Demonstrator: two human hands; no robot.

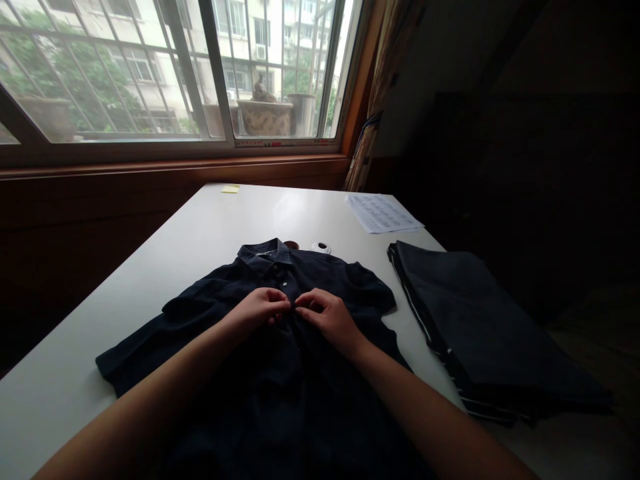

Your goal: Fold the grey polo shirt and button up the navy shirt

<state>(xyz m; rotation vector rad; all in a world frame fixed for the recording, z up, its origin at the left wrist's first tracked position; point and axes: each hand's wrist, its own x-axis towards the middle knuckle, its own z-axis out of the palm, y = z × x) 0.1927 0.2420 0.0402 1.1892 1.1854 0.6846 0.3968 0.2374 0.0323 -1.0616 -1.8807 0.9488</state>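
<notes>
A dark navy short-sleeved shirt (210, 300) lies spread face up, its collar (267, 257) pointing away from me. Small white buttons show on the front placket below the collar. On that placket my left hand (263, 307) pinches the cloth between thumb and fingers. My right hand (323, 312) pinches the same front edge close beside it, the fingertips almost meeting. Any button between the fingertips is hidden. Both forearms reach in over the lower part of the shirt, which sinks into shadow.
The shirt rests on a white table (170, 247). To the right lies a folded stack of dark cloth (480, 313). Behind the collar are a white spool (321, 247) and a brown round object (291, 245). Printed sheets (384, 213) and yellow sticky notes (231, 189) lie farther back.
</notes>
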